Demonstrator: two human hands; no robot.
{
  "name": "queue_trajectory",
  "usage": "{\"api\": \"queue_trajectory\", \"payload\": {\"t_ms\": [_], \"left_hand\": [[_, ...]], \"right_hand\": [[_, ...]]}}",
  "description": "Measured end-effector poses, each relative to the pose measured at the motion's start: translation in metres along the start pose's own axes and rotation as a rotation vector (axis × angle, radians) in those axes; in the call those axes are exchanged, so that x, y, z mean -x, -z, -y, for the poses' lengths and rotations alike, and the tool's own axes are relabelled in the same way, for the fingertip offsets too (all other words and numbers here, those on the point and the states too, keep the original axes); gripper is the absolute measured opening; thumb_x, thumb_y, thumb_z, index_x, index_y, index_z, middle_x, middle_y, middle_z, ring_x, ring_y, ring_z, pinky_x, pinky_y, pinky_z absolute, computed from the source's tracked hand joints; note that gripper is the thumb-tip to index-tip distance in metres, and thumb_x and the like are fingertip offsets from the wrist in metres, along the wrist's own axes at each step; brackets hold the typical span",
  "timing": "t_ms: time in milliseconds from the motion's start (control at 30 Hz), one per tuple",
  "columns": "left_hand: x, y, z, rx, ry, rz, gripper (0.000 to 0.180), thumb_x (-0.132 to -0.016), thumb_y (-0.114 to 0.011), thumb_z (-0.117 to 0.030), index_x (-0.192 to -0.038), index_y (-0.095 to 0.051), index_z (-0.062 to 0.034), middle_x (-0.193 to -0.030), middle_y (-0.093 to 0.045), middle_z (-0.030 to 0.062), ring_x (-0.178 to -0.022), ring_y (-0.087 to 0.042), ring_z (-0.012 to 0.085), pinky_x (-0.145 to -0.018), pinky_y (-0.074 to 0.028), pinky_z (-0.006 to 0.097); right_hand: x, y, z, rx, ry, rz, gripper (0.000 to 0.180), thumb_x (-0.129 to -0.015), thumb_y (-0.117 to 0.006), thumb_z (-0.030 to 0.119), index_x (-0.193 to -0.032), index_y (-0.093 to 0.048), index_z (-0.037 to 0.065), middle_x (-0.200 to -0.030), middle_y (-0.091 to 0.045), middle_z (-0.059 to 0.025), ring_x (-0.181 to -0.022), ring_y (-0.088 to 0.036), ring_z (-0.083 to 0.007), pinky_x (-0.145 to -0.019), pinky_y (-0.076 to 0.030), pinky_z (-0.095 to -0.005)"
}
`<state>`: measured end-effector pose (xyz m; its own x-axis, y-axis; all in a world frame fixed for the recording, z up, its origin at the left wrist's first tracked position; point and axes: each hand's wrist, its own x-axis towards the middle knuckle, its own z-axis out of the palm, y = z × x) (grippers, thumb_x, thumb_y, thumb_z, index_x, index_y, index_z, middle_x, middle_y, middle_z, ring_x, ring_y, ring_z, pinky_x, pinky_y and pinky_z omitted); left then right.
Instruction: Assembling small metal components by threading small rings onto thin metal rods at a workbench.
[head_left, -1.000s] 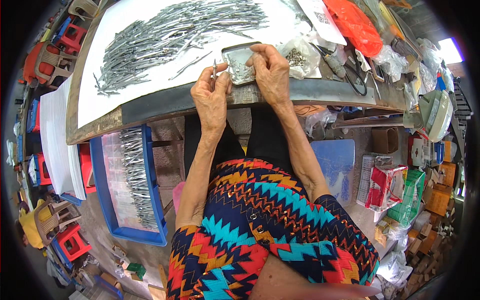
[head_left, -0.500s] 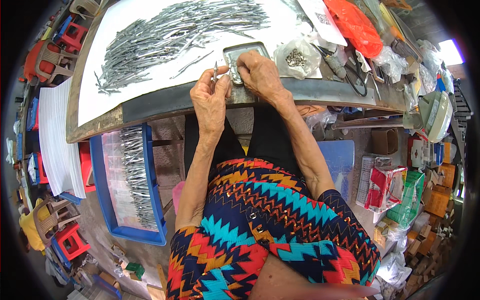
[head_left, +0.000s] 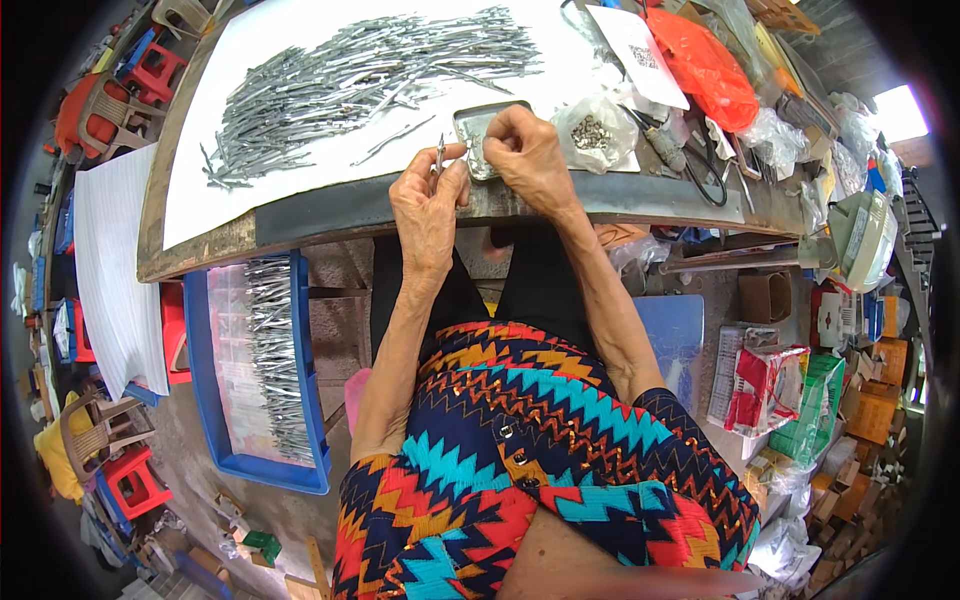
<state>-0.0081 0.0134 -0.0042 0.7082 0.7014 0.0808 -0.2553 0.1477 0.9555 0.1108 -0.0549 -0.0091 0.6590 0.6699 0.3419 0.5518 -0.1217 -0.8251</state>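
Note:
My left hand [head_left: 428, 205] is closed around a slim, pointed metal piece [head_left: 440, 152] that stands up between thumb and fingers at the table's near edge. Just to its right, my right hand [head_left: 530, 160] hovers by a small grey metal tray [head_left: 466, 133], thumb and forefinger pinched together. Whatever that pinch holds is too small or hidden to make out. The hand covers the tray's right side; little bits lie inside. Beyond both hands, a large heap of slim grey metal pieces [head_left: 330, 85] spreads over a white sheet [head_left: 190, 205].
Right of the tray sits a clear plastic bag [head_left: 592, 135] of small metal parts. A corded tool [head_left: 665, 148] and a red plastic bag [head_left: 705, 75] lie further right. Below the table at left, a blue crate [head_left: 322, 400] holds more slim metal pieces.
My right hand's fingers have drawn back from the tray's inside toward its right side, pinched. The left hand still holds the metal piece. The whole view has shifted slightly.

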Motion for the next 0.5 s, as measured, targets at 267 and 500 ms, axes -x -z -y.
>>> {"api": "queue_trajectory", "payload": {"t_ms": [267,500], "left_hand": [[-0.007,-0.008,-0.007,-0.032,0.004,0.007,0.015,-0.083,-0.052,-0.005,-0.094,-0.056,0.0029,-0.06,-0.047,-0.0017,-0.053,-0.042,0.0037,-0.046,-0.031,0.017],[-0.012,-0.011,-0.006,-0.02,0.046,0.021,0.018,-0.083,-0.053,-0.006,-0.098,-0.057,0.0024,-0.06,-0.048,-0.0016,-0.053,-0.043,0.0037,-0.046,-0.03,0.017]], "right_hand": [[0.006,0.004,0.01,-0.607,-0.202,-0.058,0.013,-0.073,-0.062,0.004,-0.084,-0.058,-0.002,-0.07,-0.057,-0.0001,-0.06,-0.049,-0.003,-0.052,-0.04,-0.0165],[0.009,0.003,0.006,-0.703,-0.251,-0.07,0.013,-0.075,-0.062,0.005,-0.086,-0.059,-0.002,-0.072,-0.059,-0.0022,-0.063,-0.053,-0.005,-0.056,-0.043,-0.0177]]}}
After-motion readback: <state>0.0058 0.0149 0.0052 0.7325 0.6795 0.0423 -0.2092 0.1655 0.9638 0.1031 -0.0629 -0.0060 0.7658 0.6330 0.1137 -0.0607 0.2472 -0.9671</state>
